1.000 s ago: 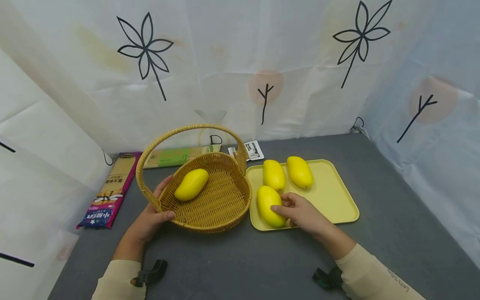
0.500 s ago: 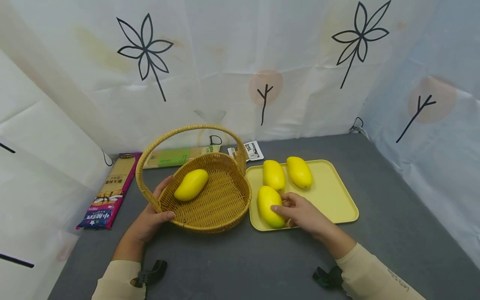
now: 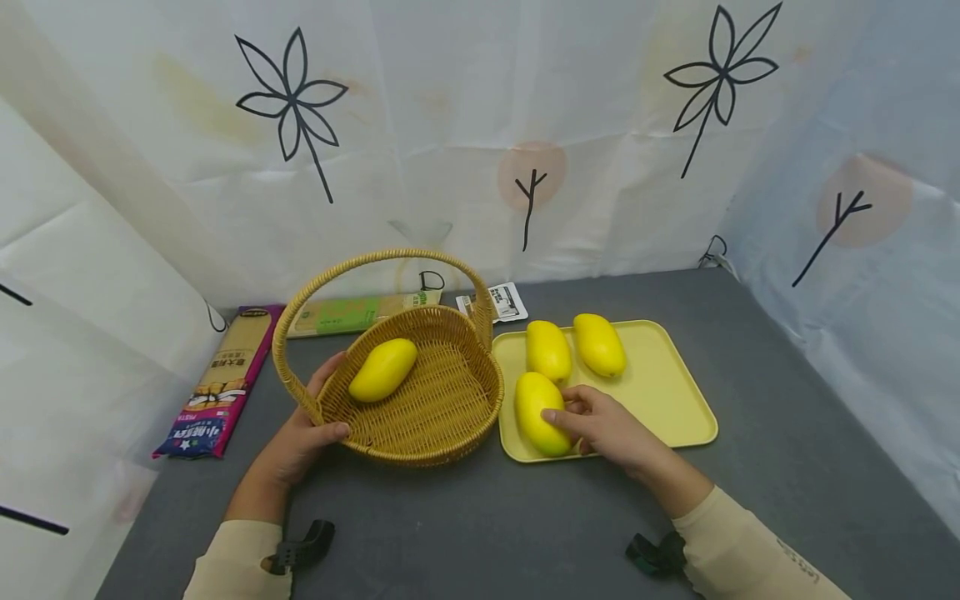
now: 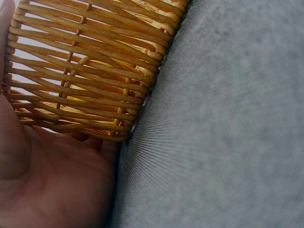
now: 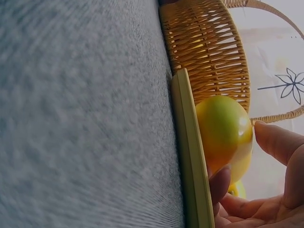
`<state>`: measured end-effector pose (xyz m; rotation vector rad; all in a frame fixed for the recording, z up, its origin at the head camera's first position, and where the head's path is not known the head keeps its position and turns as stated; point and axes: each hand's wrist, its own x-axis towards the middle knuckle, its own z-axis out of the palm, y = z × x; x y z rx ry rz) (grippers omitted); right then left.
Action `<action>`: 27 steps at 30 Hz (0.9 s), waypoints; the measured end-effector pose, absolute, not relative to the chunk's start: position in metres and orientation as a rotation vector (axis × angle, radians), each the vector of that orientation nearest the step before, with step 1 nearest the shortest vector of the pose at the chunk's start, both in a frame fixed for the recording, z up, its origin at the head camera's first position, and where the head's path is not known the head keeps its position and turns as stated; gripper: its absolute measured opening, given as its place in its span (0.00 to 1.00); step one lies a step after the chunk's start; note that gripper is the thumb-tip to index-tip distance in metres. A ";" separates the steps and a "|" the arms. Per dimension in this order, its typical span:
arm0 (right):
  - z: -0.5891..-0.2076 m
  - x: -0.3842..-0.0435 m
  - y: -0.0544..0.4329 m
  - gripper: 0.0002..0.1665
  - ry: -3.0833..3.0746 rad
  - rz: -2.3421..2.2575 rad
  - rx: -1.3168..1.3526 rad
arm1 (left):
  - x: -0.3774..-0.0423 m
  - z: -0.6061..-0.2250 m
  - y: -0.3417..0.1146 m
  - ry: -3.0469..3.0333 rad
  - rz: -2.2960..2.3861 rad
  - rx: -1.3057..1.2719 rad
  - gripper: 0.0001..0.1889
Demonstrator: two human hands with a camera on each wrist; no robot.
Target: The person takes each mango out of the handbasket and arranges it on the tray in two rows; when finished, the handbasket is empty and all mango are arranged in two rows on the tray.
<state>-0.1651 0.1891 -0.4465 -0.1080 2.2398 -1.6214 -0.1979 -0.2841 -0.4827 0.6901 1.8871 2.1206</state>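
My left hand grips the left side of a round wicker basket, thumb over the rim and fingers along the outer wall. Inside that basket lies one yellow mango. With thumb and fingers, my right hand holds another mango at the near left corner of a yellow tray. In the right wrist view this mango shows a greenish end, close over the tray's rim. Two more mangoes, one in the middle and one to its right, lie farther back on the tray.
A pink and blue pasta packet lies left of the basket. Behind the basket are a green packet and a small white sachet. The basket's tall arched handle rises over it. Printed white curtains surround the grey table.
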 end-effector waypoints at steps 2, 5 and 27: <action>-0.446 -0.165 0.189 0.39 2.237 -1.622 -0.095 | -0.198 -0.483 -0.284 1.887 2.118 0.700 0.54; -0.446 -0.166 0.190 0.41 2.235 -1.617 -0.085 | -0.198 -0.483 -0.284 1.888 2.113 0.703 0.54; -0.436 -0.167 0.196 0.32 2.332 -1.823 -0.033 | -0.199 -0.485 -0.285 1.905 2.104 0.688 0.53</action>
